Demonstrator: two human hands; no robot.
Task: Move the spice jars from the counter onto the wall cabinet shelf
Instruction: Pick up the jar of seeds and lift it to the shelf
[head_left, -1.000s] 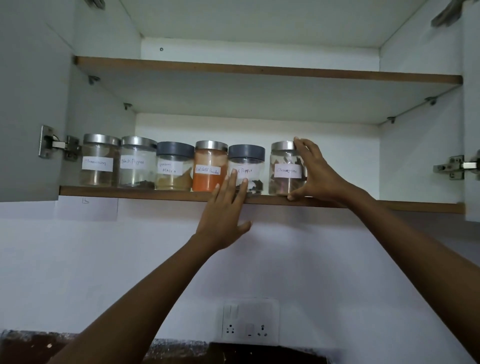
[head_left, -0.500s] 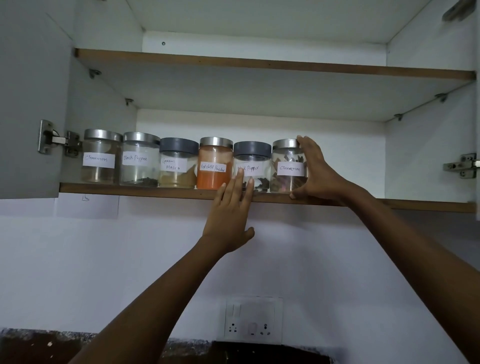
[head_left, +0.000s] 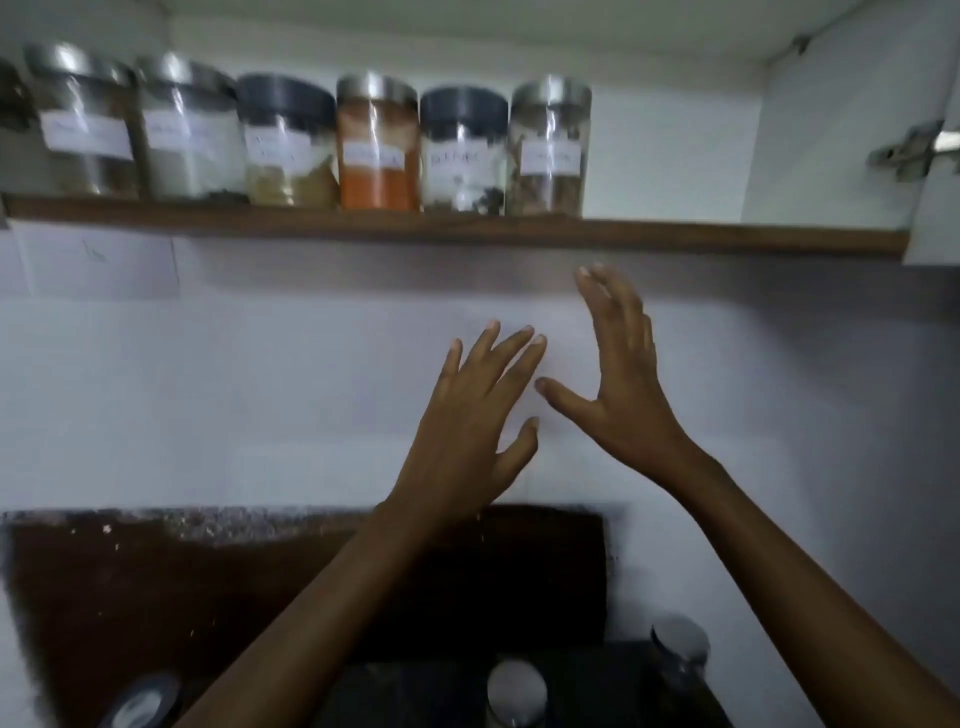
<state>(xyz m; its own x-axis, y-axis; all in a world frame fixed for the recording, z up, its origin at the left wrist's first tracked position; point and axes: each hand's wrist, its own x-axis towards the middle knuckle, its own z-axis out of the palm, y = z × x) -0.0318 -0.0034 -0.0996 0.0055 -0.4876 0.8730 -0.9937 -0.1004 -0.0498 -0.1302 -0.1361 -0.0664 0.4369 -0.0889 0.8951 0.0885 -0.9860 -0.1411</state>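
Six cylindrical clear spice jars stand in a row on the wooden-edged cabinet shelf across the top of the frame, each wearing a white paper label. From left: two with brushed-metal lids, a dark-lidded jar of tan powder, a metal-lidded jar of orange-red powder, a dark-lidded jar holding dark bits, and a metal-lidded jar of brown bark-like pieces at the right end. Neighbours sit touching or nearly so. Handwriting on the labels is smeared by motion blur (not legible).

Left hand is at frame centre, fingers spread wide, palm toward the white wall, holding nothing. Right hand is just beside it, slightly higher, thumb splayed out, grip wide and empty. Both are below the shelf edge, clear of all jars.

Lower frame: dark speckled stone surface. Three more jars remain on it, seen from above: a dark lid at lower left, cut off by the frame edge; a metal lid at bottom centre; another metal lid to its right. Their contents are hidden.

A metal hinge shows at upper right.
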